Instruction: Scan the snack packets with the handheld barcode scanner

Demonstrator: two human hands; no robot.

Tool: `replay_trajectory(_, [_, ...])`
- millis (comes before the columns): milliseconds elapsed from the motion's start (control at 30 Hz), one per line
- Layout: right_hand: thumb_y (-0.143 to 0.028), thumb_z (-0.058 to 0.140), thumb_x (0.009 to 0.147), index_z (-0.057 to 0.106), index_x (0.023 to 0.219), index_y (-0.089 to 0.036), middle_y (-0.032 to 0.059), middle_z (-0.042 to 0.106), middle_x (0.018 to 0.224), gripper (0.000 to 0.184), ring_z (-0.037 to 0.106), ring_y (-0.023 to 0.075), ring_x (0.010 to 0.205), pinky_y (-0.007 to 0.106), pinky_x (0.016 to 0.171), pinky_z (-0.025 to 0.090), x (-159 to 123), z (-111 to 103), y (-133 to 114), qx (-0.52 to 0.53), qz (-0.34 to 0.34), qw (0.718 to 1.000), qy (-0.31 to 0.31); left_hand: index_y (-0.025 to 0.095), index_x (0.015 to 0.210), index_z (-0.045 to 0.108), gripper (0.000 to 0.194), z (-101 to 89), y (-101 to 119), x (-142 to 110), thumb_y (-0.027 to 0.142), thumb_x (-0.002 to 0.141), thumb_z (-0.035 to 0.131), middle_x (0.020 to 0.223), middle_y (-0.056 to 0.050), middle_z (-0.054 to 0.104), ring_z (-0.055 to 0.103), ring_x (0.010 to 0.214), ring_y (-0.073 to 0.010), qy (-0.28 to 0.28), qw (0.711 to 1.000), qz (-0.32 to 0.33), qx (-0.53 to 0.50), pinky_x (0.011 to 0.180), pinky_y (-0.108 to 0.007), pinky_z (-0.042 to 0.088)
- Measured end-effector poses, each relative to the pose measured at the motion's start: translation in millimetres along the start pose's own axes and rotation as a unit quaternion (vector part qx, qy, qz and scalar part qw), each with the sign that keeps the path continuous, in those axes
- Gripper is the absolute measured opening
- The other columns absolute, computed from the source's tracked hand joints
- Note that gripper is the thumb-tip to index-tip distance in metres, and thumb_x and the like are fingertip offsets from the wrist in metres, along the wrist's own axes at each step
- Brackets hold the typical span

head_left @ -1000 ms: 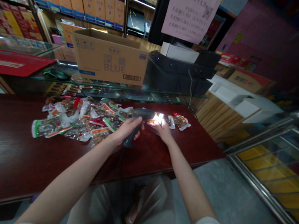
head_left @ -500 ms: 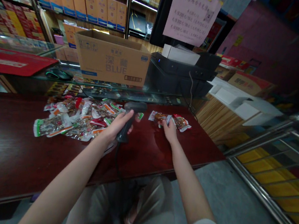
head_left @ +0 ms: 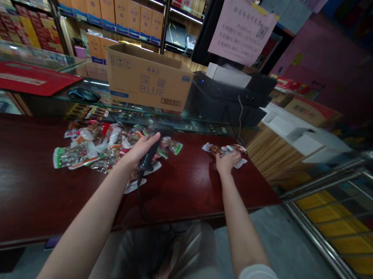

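A polished dark red wooden counter (head_left: pixel 22 170) is being used as the bearing surface. A loose heap of clear snack packets (head_left: pixel 81 153) with green and orange trim is being carried across its middle, with a few stray packets being left nearer the front edge. A smaller group of packets (head_left: pixel 212 149) is being held well apart, toward the counter's right end.

Gap between snack piles (head_left: pixel 96 146), glass shelf (head_left: pixel 176 116) behind
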State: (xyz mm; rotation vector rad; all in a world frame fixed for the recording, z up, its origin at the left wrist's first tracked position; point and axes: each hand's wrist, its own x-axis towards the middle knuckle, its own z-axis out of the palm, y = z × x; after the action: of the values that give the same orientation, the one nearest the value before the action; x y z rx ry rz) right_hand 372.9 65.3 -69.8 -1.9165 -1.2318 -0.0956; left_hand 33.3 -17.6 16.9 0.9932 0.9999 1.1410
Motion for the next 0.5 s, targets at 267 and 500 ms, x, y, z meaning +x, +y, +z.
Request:
replay_trajectory(267, [-0.039,0.058,0.091,0.048,0.140,-0.012,0.0208,0.050,0.144,0.057,0.049,0.0348,0.132,0.046,0.110,0.037,-41.6,32.9,-88.0,-0.052,-0.229,0.940,-0.245,0.015,0.089,0.063,0.038,-7.3,-2.4,5.8,0.052,0.090,0.065,0.048,0.001,0.055,0.049,0.036,-0.0117,0.020,1.000,-0.011,0.012,0.035,-0.022,0.038])
replay_trajectory(500, [-0.041,0.078,0.077,0.057,0.110,-0.020,0.0146,0.060,0.132,0.045,0.056,0.0338,0.129,0.052,0.109,0.039,-49.7,69.0,-119.4,-0.042,-0.157,0.924,-0.345,0.014,0.091,0.062,0.037,-8.2,-1.4,7.1,0.050,0.088,0.068,0.051,0.002,0.056,0.050,0.036,-0.0114,0.050,0.999,-0.008,-0.002,0.036,-0.022,0.037])
